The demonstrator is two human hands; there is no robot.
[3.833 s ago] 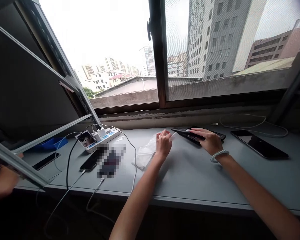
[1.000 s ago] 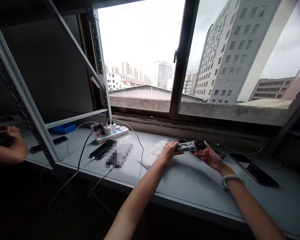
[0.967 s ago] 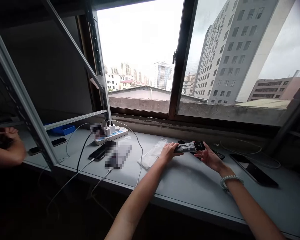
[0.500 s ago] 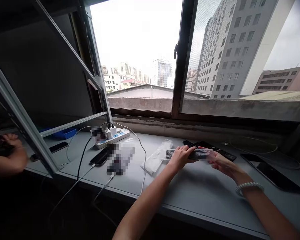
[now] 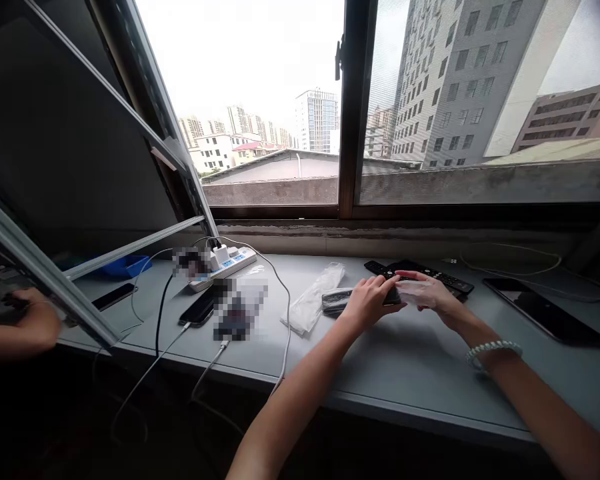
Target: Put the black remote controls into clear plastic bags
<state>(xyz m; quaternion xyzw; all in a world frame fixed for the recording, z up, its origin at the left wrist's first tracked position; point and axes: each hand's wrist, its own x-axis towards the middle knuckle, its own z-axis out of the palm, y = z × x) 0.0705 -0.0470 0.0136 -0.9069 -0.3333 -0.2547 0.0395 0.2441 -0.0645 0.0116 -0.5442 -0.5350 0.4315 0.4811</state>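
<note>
My left hand (image 5: 370, 299) is closed round a black remote control (image 5: 336, 301), held low over the grey table. Its left end shows past my fingers; the middle is hidden under them. Off the remote's right end runs a clear plastic sleeve (image 5: 415, 292), pinched by my right hand (image 5: 443, 303). How much of the remote lies inside the sleeve I cannot tell. Just behind my hands lie more black remotes (image 5: 460, 283), partly covered. White and clear plastic bags (image 5: 313, 303) rest flat to the left of my left hand.
A plugged-in power strip (image 5: 230, 268), a black phone (image 5: 199, 307) and white cables (image 5: 287, 320) occupy the left. At right lies a large dark tablet-like device (image 5: 545, 310). A metal rack (image 5: 45, 267) stands at far left, with another person's arm (image 5: 25, 327) beyond it.
The remote has tilted slightly and come down nearer the table, its left end shifted left. My right hand still pinches the plastic at the other end. The camera view has dipped a little.
</note>
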